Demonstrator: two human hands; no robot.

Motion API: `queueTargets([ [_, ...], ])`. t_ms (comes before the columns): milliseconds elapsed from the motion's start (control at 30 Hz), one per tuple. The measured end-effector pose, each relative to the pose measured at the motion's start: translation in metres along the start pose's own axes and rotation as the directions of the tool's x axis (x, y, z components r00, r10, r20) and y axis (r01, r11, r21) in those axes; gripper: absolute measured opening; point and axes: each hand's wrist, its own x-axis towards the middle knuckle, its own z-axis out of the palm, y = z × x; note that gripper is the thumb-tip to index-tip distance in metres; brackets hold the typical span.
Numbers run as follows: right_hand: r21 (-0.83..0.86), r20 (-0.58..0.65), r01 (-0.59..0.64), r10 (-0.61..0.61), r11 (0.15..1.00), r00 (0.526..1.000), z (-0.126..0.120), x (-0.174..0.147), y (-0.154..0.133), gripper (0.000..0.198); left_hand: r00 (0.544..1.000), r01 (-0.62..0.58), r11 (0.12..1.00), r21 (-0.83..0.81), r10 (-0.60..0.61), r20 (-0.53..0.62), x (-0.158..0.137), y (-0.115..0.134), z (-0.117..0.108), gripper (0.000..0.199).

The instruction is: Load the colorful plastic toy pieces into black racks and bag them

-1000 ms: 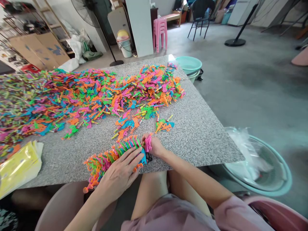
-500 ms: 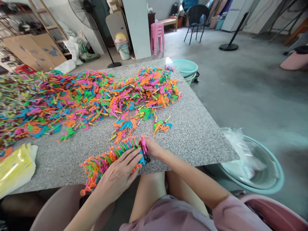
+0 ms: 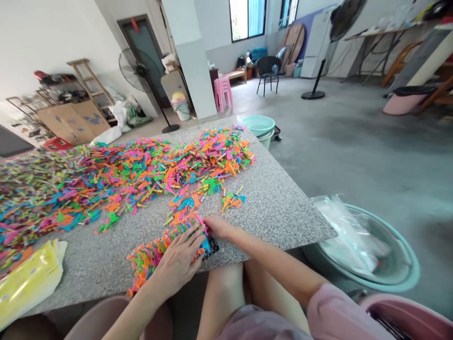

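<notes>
A tight row of small plastic toy guns (image 3: 146, 255) in orange, green, pink and blue stands along the table's near edge. My left hand (image 3: 180, 255) lies over the row with its fingers stretched out, its palm hiding part of it. At the row's right end, my right hand (image 3: 216, 227) has its fingers closed on a pink toy gun (image 3: 201, 221), which is upright against the others. Beneath that end shows the corner of a black openwork tray (image 3: 213, 246). A few loose toy guns (image 3: 187, 203) lie just beyond the row.
A long heap of toy guns (image 3: 141, 165) spreads across the speckled table (image 3: 279, 203). Yellow printed plastic bags (image 3: 33, 274) lie at the left. Right of the table are a green basin (image 3: 406, 264) holding clear plastic bags (image 3: 347, 236) and a pink tub (image 3: 417, 311).
My right hand has brought the pink toy gun left and down against the row's end. My left hand stays on the row. The view has tilted upward, showing more of the room.
</notes>
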Motion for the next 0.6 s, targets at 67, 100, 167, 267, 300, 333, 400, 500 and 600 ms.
queueTargets([
  [67,-0.118,-0.094,-0.059,0.048,0.991,0.994,-0.026,0.003,0.016,0.032,1.000,0.007,1.000,0.005,-0.007,-0.008,-0.001,0.001,0.001,0.036],
  [100,-0.221,-0.153,-0.110,0.077,0.969,0.985,-0.041,0.006,0.025,0.033,1.000,0.011,1.000,0.004,-0.011,-0.010,-0.001,0.002,0.001,0.035],
  [167,-0.482,-0.121,-0.121,0.071,0.867,0.990,-0.069,0.015,0.041,0.030,1.000,0.014,1.000,0.004,-0.014,-0.011,-0.001,0.004,0.001,0.034],
  [267,-0.684,0.164,0.098,0.021,0.723,0.986,-0.090,0.032,0.055,0.021,1.000,0.023,1.000,0.017,-0.023,-0.005,-0.001,0.006,0.000,0.033],
  [300,-0.688,0.228,0.157,0.006,0.708,0.974,-0.091,0.038,0.058,0.019,1.000,0.027,0.999,0.020,-0.027,-0.004,-0.001,0.007,0.000,0.033],
  [333,-0.682,0.261,0.191,-0.008,0.706,0.965,-0.091,0.042,0.060,0.018,0.999,0.033,0.999,0.021,-0.033,-0.003,-0.001,0.007,0.000,0.033],
  [400,-0.668,0.288,0.223,-0.029,0.710,0.957,-0.092,0.046,0.066,0.017,0.999,0.047,0.999,0.006,-0.047,0.000,-0.002,0.009,0.001,0.034],
  [500,-0.647,0.271,0.210,-0.036,0.733,0.962,-0.097,0.031,0.076,0.019,0.997,0.070,0.997,-0.042,-0.069,0.021,-0.002,0.010,0.002,0.036],
  [600,-0.439,-0.048,-0.029,0.009,0.898,0.999,-0.092,-0.004,0.080,0.017,0.994,0.096,0.992,-0.088,-0.091,0.060,-0.001,0.011,0.001,0.037],
])
